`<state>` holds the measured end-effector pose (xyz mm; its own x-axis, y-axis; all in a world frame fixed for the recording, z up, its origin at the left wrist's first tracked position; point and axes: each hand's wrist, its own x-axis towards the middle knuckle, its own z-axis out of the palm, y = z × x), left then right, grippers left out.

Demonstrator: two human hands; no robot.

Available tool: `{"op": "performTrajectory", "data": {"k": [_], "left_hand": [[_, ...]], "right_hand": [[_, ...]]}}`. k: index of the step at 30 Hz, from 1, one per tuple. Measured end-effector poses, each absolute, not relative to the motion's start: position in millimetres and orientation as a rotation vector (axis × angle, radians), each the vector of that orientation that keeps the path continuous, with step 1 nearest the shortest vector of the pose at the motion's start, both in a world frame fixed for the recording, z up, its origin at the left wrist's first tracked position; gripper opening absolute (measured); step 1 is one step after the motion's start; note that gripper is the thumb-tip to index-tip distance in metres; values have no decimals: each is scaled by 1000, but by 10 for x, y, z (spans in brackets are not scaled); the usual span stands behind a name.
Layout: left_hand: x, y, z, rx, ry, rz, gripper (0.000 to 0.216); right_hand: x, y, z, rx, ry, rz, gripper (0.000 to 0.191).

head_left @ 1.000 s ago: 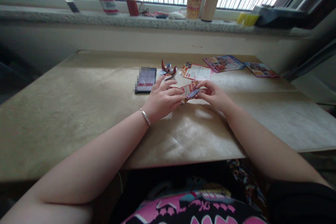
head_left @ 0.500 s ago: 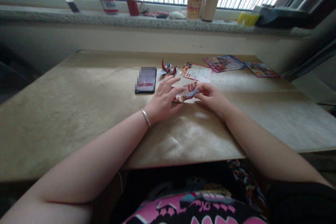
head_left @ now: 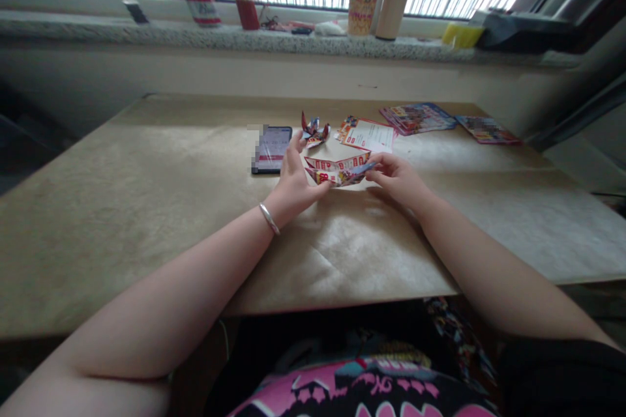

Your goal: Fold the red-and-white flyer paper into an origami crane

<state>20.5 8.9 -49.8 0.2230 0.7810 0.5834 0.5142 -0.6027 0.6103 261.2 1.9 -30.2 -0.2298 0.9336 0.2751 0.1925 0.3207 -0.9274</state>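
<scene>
At the centre of the frame, the folded boat-shaped paper [head_left: 327, 177] is white with red print and red edging, greyish blue towards its right end. Above it, the small spiky folded-paper piece [head_left: 315, 135] mixes dark red, orange and pale blue. The flat printed paper sheet [head_left: 372, 135], right of that, is white, red-bordered, orange-patterned at its left. Beneath all spreads a mottled beige tabletop [head_left: 171, 221].
</scene>
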Motion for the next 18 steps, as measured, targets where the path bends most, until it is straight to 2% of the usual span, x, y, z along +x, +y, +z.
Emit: {"op": "performTrajectory", "data": {"k": [6,9,13,18], "left_hand": [[200,80,-464,2231,1214,1134,105],[206,66,-421,2231,1224,997,81],[227,21,-365,2210,1245,992,45],[255,-27,-347,2318,1188,994,36]], "right_hand": [[2642,46,-325,-1085,-1641,927,26],[2655,72,-346,-1058,-1588,916,32],[2648,84,-364,-1042,-1485,974,45],[2600,53,-373,-1044,-1540,1000,41]]}}
